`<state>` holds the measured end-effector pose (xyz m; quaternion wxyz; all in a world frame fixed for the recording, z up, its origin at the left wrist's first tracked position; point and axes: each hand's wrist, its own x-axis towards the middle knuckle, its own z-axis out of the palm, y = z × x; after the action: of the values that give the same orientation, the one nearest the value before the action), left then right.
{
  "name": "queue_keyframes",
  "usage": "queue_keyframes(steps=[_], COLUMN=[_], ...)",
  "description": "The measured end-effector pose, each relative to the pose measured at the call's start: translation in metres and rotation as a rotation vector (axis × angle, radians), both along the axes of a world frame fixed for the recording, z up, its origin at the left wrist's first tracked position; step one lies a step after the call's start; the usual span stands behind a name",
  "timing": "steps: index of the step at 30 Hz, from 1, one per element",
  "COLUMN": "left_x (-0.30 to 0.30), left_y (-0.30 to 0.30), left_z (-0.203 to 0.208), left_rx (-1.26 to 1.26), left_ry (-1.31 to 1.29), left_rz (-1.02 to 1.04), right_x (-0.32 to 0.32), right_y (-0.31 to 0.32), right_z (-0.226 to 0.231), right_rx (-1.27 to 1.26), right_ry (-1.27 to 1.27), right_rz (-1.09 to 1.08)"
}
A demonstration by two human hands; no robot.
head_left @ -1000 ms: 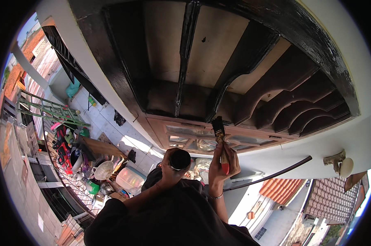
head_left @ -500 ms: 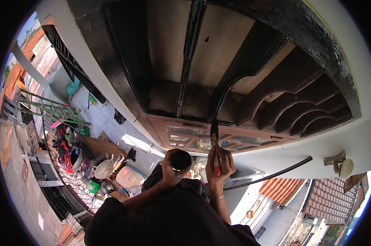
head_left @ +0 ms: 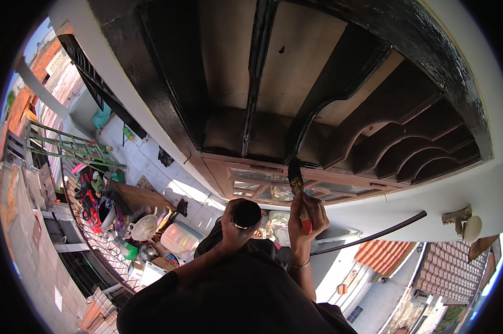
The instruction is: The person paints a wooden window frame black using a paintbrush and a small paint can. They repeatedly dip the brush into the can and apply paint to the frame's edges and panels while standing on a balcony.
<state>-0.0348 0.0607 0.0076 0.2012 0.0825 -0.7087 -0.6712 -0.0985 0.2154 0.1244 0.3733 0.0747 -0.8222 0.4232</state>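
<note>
My right hand (head_left: 309,221) grips a paintbrush (head_left: 296,181) with a red-tipped handle and a metal ferrule. Its black bristles point up and meet, or nearly meet, the lower end of a curved black slat (head_left: 314,114). Fingers of my left hand (head_left: 232,231) are wrapped round a small round container (head_left: 247,214) with a black inside, held a little left of the brush. Above both hands is a wooden louvre frame (head_left: 176,94). Its left slats look glossy black, while several wavy slats (head_left: 402,125) at the right are duller brown.
Below the louvres runs a brown window frame (head_left: 215,175) with glass panes. A dark curved rod (head_left: 374,236) and a wall lamp (head_left: 472,228) are at the right. Down left are a green metal ladder (head_left: 68,146), a plastic box (head_left: 180,239), a wooden board (head_left: 132,197) and a railing (head_left: 90,236).
My right hand has shifted slightly right and the brush leans more, its bristles showing broader. The left hand keeps its hold on the container. The whole view has moved a little.
</note>
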Motion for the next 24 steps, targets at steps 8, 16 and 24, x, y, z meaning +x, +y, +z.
queue_keyframes(steps=[8, 16, 24], left_x=[0.000, 0.005, 0.007], left_y=[0.001, 0.006, -0.002], left_z=[0.005, 0.006, 0.002], left_rx=[-0.046, -0.049, -0.128], left_ry=[0.013, 0.050, 0.050], left_rz=[-0.023, -0.027, -0.006], right_x=[-0.005, -0.005, -0.009], right_y=[0.000, 0.010, 0.005], right_z=[-0.004, -0.013, -0.015], right_rx=[-0.076, -0.086, -0.186], right_ry=[-0.020, -0.048, -0.055], right_rz=[-0.017, -0.005, 0.023])
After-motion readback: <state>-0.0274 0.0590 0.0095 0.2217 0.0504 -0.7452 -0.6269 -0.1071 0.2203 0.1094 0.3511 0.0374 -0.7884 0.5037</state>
